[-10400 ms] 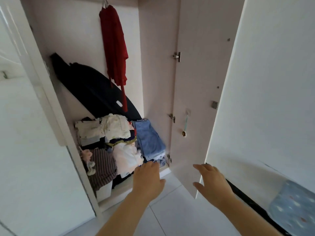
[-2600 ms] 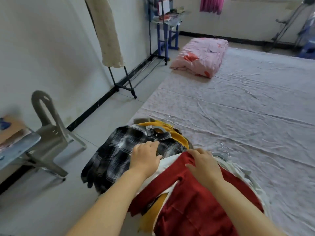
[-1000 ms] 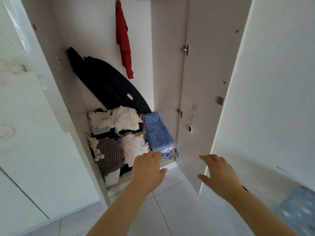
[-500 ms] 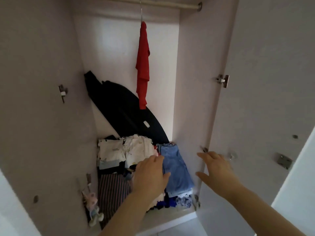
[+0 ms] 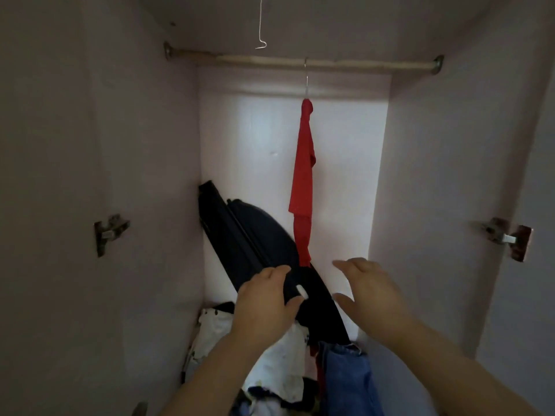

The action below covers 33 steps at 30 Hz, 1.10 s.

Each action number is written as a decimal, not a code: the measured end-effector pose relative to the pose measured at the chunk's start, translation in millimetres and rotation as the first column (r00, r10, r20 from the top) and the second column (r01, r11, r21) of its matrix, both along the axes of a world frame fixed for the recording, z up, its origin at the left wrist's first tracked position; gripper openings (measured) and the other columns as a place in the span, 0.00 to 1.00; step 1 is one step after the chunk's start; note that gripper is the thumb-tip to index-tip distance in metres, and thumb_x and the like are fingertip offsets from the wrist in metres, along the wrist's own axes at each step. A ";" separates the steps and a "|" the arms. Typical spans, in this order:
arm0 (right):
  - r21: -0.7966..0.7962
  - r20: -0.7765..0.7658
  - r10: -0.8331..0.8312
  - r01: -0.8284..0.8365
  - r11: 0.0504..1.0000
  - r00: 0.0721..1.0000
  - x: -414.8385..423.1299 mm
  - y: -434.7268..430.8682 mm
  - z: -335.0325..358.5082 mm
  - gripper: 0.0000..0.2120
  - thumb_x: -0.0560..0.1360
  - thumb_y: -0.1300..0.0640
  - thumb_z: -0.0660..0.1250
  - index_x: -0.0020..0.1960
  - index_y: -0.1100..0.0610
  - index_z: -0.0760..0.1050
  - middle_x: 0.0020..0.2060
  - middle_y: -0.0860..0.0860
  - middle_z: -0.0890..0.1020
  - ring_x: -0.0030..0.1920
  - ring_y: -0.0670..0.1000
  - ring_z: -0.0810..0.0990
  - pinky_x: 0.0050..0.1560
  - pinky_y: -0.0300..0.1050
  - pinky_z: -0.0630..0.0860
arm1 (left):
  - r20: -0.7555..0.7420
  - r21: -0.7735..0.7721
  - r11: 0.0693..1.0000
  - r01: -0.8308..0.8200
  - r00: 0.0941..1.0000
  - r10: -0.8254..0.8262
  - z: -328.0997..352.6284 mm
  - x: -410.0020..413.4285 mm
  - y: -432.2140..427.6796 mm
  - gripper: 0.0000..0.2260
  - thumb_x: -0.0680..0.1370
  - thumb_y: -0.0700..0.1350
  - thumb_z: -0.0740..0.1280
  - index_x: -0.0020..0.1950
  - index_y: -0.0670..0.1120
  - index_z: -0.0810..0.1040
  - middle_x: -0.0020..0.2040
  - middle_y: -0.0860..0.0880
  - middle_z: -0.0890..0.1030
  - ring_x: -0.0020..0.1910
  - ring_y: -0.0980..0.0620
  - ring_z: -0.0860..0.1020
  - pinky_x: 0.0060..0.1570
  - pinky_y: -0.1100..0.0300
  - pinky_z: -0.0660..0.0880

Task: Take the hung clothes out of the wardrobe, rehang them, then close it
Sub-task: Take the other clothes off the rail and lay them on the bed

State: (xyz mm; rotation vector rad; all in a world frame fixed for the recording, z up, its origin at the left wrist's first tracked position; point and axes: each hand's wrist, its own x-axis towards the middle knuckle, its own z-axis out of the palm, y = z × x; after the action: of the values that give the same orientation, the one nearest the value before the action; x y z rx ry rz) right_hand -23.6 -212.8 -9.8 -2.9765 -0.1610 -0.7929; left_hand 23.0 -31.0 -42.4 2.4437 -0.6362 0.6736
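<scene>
Red garment [image 5: 303,175] is hanging limp, looking light and soft; left hand [image 5: 264,307] and right hand [image 5: 369,292] are hovering below, fingers apart, empty. Worth lifting by the hanger hook [image 5: 306,78].

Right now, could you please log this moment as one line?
left hand: open, empty | right hand: open, empty | red garment: hangs from rail | next: likely unhook

The rail [image 5: 300,62] is seen as pale, rough wood. Below it, a thin metal wire hanger [image 5: 306,82] and a matt red cloth garment [image 5: 303,181] are shown. Behind it, smooth matt wardrobe panels [image 5: 246,145] are seen.
</scene>
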 end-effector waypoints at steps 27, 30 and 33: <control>-0.578 0.477 -0.027 0.337 0.743 0.878 305.0 45.3 277.2 0.16 0.74 0.59 0.58 0.60 0.59 0.72 0.58 0.56 0.73 0.60 0.57 0.68 0.64 0.53 0.61 | 0.331 -0.372 0.921 0.119 0.944 0.012 198.6 309.2 -12.0 0.22 0.76 0.53 0.65 0.69 0.53 0.67 0.62 0.53 0.73 0.58 0.57 0.72 0.53 0.66 0.66; -0.494 0.487 -0.122 0.388 0.778 0.865 329.7 10.6 278.4 0.19 0.76 0.55 0.57 0.65 0.59 0.67 0.61 0.56 0.71 0.62 0.57 0.68 0.66 0.54 0.60 | 0.363 -0.308 0.945 0.113 0.932 0.007 189.1 327.7 -12.1 0.22 0.76 0.54 0.64 0.69 0.56 0.66 0.64 0.56 0.71 0.59 0.59 0.71 0.54 0.68 0.64; -0.296 0.467 -0.188 0.353 0.887 0.864 350.7 -29.1 279.8 0.22 0.78 0.51 0.57 0.69 0.58 0.62 0.62 0.55 0.72 0.61 0.57 0.70 0.62 0.52 0.64 | 0.366 -0.267 0.959 0.096 0.931 0.009 178.1 342.4 -4.9 0.22 0.76 0.55 0.64 0.70 0.57 0.65 0.65 0.58 0.70 0.60 0.61 0.70 0.55 0.69 0.64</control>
State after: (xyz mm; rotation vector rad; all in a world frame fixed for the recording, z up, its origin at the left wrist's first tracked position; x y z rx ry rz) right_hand 327.0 -241.8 270.0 -3.1562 0.1219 -1.6249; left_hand 365.4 -36.0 135.7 2.0509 -0.6801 1.1330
